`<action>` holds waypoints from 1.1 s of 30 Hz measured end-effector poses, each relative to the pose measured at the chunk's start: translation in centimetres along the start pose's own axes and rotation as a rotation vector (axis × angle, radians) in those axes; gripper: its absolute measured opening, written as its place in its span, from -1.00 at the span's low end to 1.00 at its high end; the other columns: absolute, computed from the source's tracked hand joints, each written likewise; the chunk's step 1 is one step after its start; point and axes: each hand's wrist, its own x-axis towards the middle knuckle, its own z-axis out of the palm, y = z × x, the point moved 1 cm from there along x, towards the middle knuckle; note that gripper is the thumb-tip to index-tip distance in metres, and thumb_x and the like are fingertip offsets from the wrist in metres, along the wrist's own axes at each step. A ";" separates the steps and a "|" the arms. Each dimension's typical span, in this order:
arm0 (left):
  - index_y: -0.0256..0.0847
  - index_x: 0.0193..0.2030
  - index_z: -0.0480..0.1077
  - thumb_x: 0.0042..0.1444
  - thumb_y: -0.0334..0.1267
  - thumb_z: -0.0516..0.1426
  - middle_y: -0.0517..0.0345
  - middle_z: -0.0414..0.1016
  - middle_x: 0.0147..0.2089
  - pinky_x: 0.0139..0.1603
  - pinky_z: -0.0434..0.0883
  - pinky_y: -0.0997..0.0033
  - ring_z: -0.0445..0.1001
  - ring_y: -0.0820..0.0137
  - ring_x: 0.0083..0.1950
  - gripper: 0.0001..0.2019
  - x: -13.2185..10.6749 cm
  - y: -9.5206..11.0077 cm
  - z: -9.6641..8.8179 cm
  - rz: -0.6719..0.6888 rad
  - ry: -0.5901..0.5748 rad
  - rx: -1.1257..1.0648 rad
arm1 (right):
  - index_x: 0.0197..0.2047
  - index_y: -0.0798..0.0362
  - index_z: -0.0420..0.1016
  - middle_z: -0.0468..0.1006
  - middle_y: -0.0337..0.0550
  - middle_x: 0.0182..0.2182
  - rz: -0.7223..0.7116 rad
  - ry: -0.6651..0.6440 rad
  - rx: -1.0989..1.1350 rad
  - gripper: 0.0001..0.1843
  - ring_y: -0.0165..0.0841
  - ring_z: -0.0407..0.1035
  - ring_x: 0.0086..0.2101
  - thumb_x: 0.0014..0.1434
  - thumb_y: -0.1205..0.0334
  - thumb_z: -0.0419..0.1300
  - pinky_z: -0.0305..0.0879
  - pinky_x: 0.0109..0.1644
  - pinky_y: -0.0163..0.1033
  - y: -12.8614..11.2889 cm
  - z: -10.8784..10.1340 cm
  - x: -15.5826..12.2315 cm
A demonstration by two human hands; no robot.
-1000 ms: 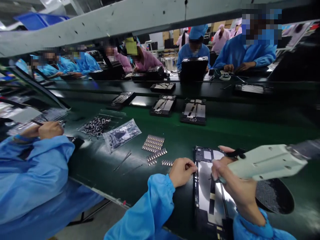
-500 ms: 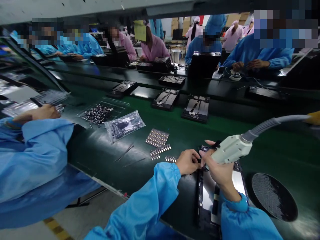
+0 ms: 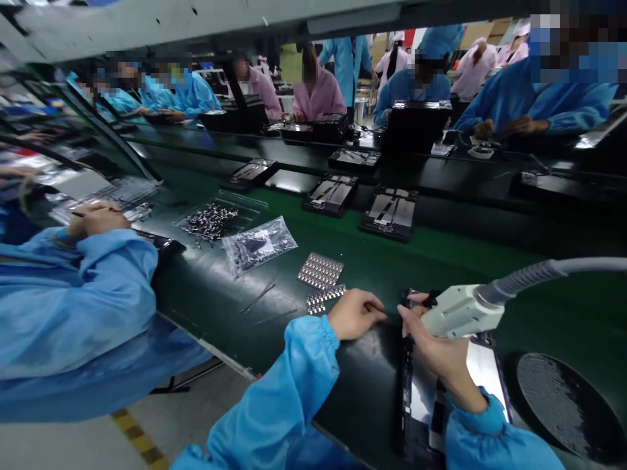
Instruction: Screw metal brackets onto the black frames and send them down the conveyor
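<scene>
My right hand (image 3: 438, 349) is wrapped around a pale green electric screwdriver (image 3: 463, 312) with a thick grey cable. It leans over the upper part of an opened tablet (image 3: 420, 395), hiding the screwdriver's tip. Silver panels and a dark frame show in the tablet, which lies flat. Just left of the tablet's upper edge is my left hand (image 3: 356, 315), fingers curled and pinched together; whatever they hold is too small to make out. Close to that hand lie a sheet of small metallic parts (image 3: 321, 269) and short strips of the same parts (image 3: 326, 298).
A round black dish (image 3: 563, 405) sits at the right. Tweezers (image 3: 258, 296), a clear bag (image 3: 259, 245) and a pile of small black parts (image 3: 213, 220) lie leftward. Several opened tablets (image 3: 390, 212) stand farther back. A co-worker's sleeve (image 3: 78, 287) occupies the left side.
My left hand has drawn away leftward from the tablet's upper edge, leaving a gap to my right hand. My right hand keeps the screwdriver over the tablet. The view has shifted slightly.
</scene>
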 end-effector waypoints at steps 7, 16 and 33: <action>-0.18 -0.23 0.57 0.02 -0.33 0.23 0.13 0.59 -0.29 -0.18 0.39 0.38 0.52 0.31 -0.26 -0.85 -3.8 -1.6 -6.8 -0.117 0.194 0.548 | -0.08 0.02 0.40 0.39 -0.39 -0.68 -0.009 0.014 0.081 -0.70 -0.33 0.35 -0.61 0.13 0.16 0.27 0.40 -0.23 -0.05 -2.1 -1.1 0.6; -0.17 -0.40 0.46 -0.08 -0.19 0.24 0.26 0.44 -0.49 -0.37 0.31 0.43 0.45 0.34 -0.39 -0.88 -3.4 -2.9 -4.7 -0.112 0.138 0.504 | -0.20 0.01 0.36 0.41 -0.38 -0.70 0.055 0.265 0.068 -0.69 -0.35 0.32 -0.68 0.03 0.19 0.38 0.30 -0.50 -0.19 -1.6 -13.9 -1.1; -0.16 -0.49 0.39 0.07 -0.08 0.06 0.17 0.49 -0.45 -0.38 0.30 0.39 0.42 0.32 -0.44 -0.75 -3.1 -2.4 -4.4 0.038 0.053 0.696 | -0.23 0.07 0.40 0.38 -0.41 -0.74 0.117 0.498 0.082 -0.71 -0.38 0.28 -0.70 0.00 0.21 0.35 0.33 -0.47 -0.16 4.9 -15.6 -0.7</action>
